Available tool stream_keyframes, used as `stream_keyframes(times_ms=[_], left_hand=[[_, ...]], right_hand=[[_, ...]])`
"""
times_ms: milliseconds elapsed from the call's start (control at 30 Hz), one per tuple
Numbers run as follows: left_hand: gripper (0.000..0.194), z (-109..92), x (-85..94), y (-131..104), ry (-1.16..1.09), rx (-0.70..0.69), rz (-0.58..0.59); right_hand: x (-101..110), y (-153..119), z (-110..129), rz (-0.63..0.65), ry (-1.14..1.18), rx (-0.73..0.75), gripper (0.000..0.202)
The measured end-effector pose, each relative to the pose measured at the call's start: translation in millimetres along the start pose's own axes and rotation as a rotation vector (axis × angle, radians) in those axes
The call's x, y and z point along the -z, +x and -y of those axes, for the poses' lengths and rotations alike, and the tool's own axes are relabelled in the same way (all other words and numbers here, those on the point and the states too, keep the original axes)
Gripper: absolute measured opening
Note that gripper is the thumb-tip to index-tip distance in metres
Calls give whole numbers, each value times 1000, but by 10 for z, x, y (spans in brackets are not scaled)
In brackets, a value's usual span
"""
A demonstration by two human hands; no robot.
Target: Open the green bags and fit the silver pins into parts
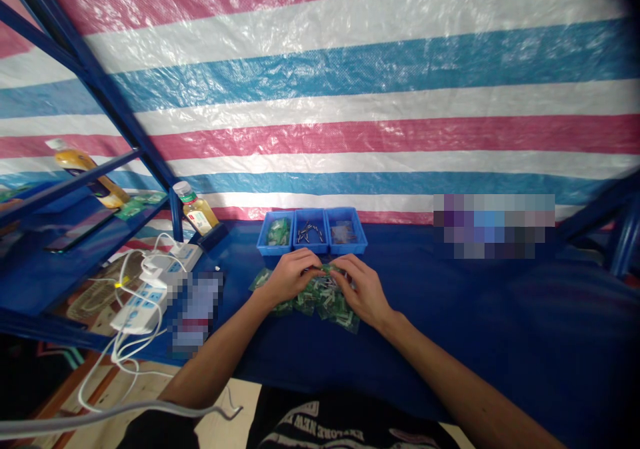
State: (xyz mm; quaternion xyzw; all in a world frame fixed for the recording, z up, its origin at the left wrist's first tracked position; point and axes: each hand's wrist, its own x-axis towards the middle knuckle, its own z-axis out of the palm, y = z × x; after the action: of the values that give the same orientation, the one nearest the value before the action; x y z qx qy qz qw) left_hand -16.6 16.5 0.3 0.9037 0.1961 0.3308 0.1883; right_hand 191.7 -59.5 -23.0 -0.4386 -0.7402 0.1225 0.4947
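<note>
My left hand point(293, 277) and my right hand point(364, 290) meet over a pile of small green plastic bags point(335, 305) on the blue table. Both hands pinch a green bag point(326, 269) between them, fingers closed on its two sides. The piled bags hold small pale and metallic parts. Just beyond my hands stand three joined blue bins: the left bin point(273, 250) has green bags in it, the middle bin point(311, 250) dark metal pins or screws, the right bin point(349, 249) small clear or pale pieces.
On the left are a white power strip point(137, 309) with tangled white cables, a blurred phone-like object point(197, 312), a drink bottle point(197, 214) and a blue metal frame point(107, 119). A larger bottle point(90, 172) lies beyond the frame. A pixelated patch covers the back right.
</note>
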Motion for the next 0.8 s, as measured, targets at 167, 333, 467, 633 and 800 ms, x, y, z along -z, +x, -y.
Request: stream_keyframes(times_ms=[167,333,467,633,800], left_hand=[[18,-9,6,-7,21,-7,-20],[19,-27,17,4,8,13,-35],[19,-26,13,14,-4,-22,-25],[17,-29,25,19,13,-42,-26],[19,-43,41,33,22,-77,-17]], right_hand=[[2,-15,-17,-18,-6,19,16],[-14,-40,-40,-18,-22,31,17],[-23,-43,-54,10,-40,43,18],[-21,-45,-70,15,-33,44,19],[-2,-48,-68,2,-5,35,20]])
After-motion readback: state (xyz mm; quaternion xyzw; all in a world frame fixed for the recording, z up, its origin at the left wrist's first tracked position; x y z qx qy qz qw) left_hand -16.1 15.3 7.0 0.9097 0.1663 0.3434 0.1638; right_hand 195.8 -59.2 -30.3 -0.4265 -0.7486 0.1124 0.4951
